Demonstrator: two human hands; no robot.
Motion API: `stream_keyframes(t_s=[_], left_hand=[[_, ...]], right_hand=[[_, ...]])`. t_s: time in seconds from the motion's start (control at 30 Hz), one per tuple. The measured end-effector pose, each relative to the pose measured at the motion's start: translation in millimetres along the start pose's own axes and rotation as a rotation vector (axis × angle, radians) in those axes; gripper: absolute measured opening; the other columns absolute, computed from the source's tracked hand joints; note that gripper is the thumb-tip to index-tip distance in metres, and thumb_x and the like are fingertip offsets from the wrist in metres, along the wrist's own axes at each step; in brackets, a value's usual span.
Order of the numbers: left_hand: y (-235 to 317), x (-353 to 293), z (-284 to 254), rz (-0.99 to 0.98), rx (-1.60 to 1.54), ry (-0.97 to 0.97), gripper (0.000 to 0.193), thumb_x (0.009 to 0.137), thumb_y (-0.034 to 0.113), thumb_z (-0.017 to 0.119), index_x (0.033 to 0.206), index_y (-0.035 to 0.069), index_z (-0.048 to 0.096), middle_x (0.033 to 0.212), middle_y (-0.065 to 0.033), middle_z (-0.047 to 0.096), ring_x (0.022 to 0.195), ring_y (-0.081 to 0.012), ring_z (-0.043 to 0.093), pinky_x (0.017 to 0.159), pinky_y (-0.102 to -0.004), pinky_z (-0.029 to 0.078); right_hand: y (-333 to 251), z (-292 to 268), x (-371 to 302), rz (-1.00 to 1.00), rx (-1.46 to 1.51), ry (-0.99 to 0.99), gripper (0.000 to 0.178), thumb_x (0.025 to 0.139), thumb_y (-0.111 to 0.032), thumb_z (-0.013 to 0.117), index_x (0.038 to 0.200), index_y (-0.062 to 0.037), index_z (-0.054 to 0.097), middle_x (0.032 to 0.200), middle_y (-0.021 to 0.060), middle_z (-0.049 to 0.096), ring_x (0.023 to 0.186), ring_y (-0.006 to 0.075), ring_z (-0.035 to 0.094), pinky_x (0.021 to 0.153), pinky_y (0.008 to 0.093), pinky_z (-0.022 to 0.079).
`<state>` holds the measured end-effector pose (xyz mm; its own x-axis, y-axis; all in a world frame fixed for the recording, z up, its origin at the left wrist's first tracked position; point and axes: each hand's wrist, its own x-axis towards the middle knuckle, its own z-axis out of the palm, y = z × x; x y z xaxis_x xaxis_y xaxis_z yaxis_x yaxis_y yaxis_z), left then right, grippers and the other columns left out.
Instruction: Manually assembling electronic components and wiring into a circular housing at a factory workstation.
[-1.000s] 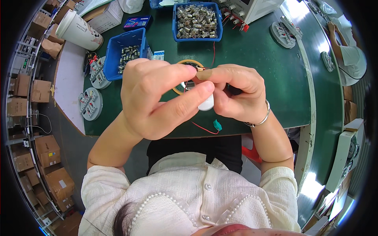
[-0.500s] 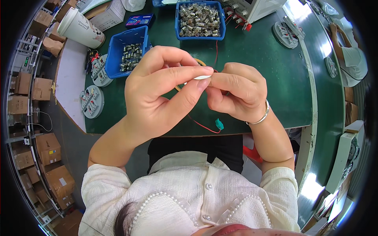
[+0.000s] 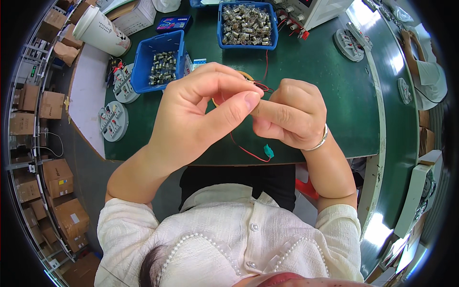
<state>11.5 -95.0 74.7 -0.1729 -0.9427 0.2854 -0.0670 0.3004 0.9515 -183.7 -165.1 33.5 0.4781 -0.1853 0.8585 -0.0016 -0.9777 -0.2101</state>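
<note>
Single head-worn fisheye view: faces down from above the near edge of the desk; left hand and right hand at close range; field extends past both desk sides.

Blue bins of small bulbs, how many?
2: left bin beyond the left hand, rear bin at top centre. A third blue container is cut off at the top edge; contents unclear.
</note>
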Motion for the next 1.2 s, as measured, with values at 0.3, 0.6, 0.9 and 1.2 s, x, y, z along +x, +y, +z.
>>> stream_keyframes(t_s=[0.3, 0.6, 0.9, 1.2], left_hand=[[5.5, 0.0, 9.1, -0.193, -0.301, 0.074, 0.013, 0.092, 0.003, 0.062, 0.099, -0.003, 0.071, 0.096, -0.0088, 0.067, 0.091, -0.0122, 0.061, 0.08, -0.0254, 0.049], [9.7, 11.8, -6.0, -0.516, -0.311, -0.119, 0.02, 0.094, 0.016, 0.064, 0.103, -0.001, 0.069, 0.09, -0.0033, 0.066, 0.077, -0.0084, 0.056, 0.071, -0.0234, 0.045], [20.1, 11.8, -21.4, -0.656, -0.319, -0.082, 0.02, 0.09, 0.024, 0.067, 0.093, 0.004, 0.068, 0.08, -0.003, 0.062, 0.071, -0.01, 0.056, 0.063, -0.0237, 0.042], [-30.4, -25.1, -26.5, 0.227, 1.581, 0.013, 0.02, 0.086, 0.024, 0.068, 0.088, 0.004, 0.067, 0.08, -0.0115, 0.065, 0.069, -0.0211, 0.064, 0.064, -0.0284, 0.051]], right_hand=[[-1.8, -1.6, -2.2, -0.03, -0.148, -0.001, 0.028, 0.075, -0.028, 0.079, 0.094, -0.009, 0.075, 0.066, -0.0009, 0.047, 0.052, 0.0141, 0.047, 0.044, 0.0268, 0.035], [0.7, 1.4, -2.6, -0.066, -0.174, -0.028, 0.026, 0.074, -0.031, 0.078, 0.091, -0.0112, 0.075, 0.066, -0.001, 0.047, 0.052, 0.0138, 0.048, 0.044, 0.0269, 0.035], [-6.7, 3.1, 5.0, 0.046, -0.188, 0.012, 0.021, 0.08, -0.01, 0.075, 0.1, -0.0058, 0.072, 0.067, 0.0002, 0.055, 0.049, 0.0122, 0.047, 0.045, 0.0258, 0.038], [0.3, 10.8, 0.1, 0.258, -0.132, 0.131, 0.032, 0.082, 0.007, 0.068, 0.113, -0.0012, 0.068, 0.066, -0.0013, 0.056, 0.053, 0.0018, 0.047, 0.05, 0.0171, 0.038]])
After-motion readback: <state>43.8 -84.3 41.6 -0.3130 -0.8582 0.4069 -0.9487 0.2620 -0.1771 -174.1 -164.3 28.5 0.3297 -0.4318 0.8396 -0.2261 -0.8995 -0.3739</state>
